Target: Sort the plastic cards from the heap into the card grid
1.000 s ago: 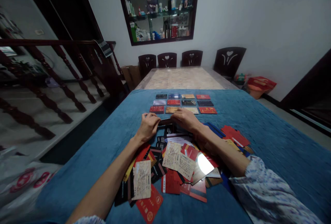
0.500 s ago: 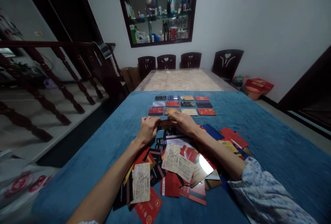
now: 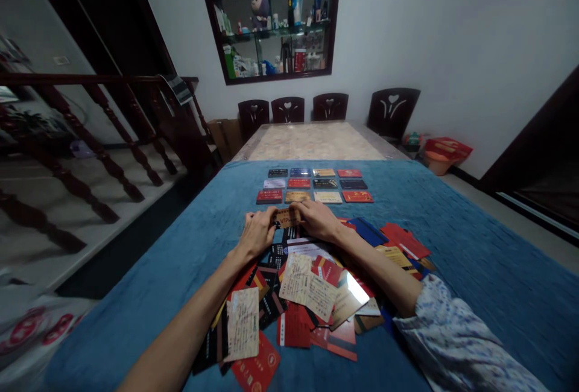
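Both of my hands hold one brown card [image 3: 287, 218] with pale lettering, face up, just above the blue cloth [image 3: 474, 241]. My left hand [image 3: 257, 232] pinches its left end and my right hand [image 3: 319, 219] pinches its right end. Below my wrists lies a loose heap of cards [image 3: 312, 292] in red, black, blue and cream. Beyond my hands several cards [image 3: 315, 185] lie in three neat rows.
The blue cloth covers the near part of a long table whose far part [image 3: 316, 139] is bare marbled stone. Dark chairs [image 3: 289, 108] stand at the far end. A wooden stair railing [image 3: 90, 132] runs along the left. A red bag [image 3: 446, 151] sits on the floor at right.
The card between my hands has turned from edge-on and dark to face up, showing its brown front. My hands stay in nearly the same spot.
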A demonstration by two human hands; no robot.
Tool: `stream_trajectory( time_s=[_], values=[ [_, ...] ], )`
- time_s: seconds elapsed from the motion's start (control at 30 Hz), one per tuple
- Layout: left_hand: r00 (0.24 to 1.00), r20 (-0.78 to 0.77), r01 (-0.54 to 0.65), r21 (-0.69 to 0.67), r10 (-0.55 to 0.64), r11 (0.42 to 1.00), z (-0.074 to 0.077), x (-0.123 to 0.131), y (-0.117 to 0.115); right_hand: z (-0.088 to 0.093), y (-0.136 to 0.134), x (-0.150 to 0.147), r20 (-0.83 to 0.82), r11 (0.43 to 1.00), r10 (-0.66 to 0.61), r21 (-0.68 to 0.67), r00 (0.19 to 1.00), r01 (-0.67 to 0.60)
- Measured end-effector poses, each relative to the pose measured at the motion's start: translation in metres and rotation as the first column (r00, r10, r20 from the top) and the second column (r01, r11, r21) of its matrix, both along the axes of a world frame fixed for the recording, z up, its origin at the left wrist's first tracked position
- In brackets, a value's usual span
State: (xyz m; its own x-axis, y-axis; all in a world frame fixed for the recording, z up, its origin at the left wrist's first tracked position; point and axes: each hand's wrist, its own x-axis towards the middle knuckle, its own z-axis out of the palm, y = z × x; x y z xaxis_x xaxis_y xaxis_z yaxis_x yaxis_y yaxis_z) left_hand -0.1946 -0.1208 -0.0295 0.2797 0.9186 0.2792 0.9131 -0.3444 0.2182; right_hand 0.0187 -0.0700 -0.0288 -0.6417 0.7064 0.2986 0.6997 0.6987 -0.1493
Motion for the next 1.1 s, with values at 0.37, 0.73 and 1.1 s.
stream_trajectory(
  time_s=[0.37,0.73,1.1],
  values=[
    [0.999,0.037,0.028,0.039,-0.029,0.999,-0.01,-0.003,0.006,-0.008,0.006,0.0,0.02,0.999,0.011,0.042,1.0,-0.012],
    [0.999,0.011,0.048,0.03,-0.049,0.998,-0.006,-0.006,0.007,0.008,-0.005,-0.001,0.095,0.998,-0.05,0.031,0.994,0.048],
    [0.992,-0.115,0.07,0.084,-0.061,0.994,0.005,-0.007,0.005,0.02,-0.01,0.002,0.115,0.999,-0.019,0.037,0.993,0.014]
  ],
)
